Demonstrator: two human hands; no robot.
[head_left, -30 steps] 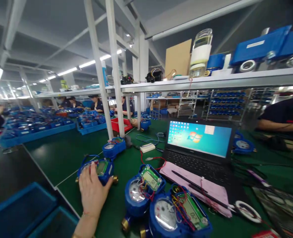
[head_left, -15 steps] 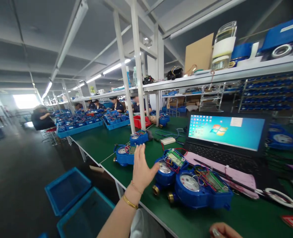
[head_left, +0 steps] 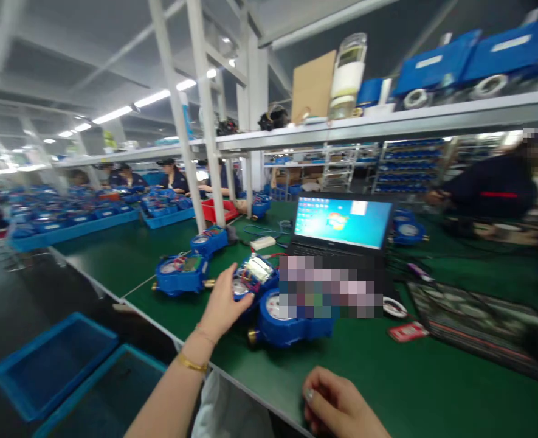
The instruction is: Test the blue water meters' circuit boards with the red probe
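Observation:
My left hand (head_left: 223, 302) reaches over the green table (head_left: 433, 377) with its fingers apart, touching the near side of a blue water meter (head_left: 253, 278) with an exposed circuit board. A second blue meter (head_left: 291, 319) lies just right of it, partly blurred out. Another blue meter (head_left: 180, 272) lies to the left of my hand, and one more (head_left: 209, 239) sits farther back. My right hand (head_left: 339, 404) rests at the table's front edge with its fingers curled and nothing visible in them.
An open laptop (head_left: 341, 225) stands behind the meters. A red card (head_left: 408, 331) and a tape roll (head_left: 394, 307) lie to its right. Blue bins (head_left: 52, 362) sit on the floor at left. A shelf (head_left: 387, 125) runs overhead. Other people work along the tables.
My left hand has dropped from the air onto the middle meter. My right hand has come further into view. The camera has swung right.

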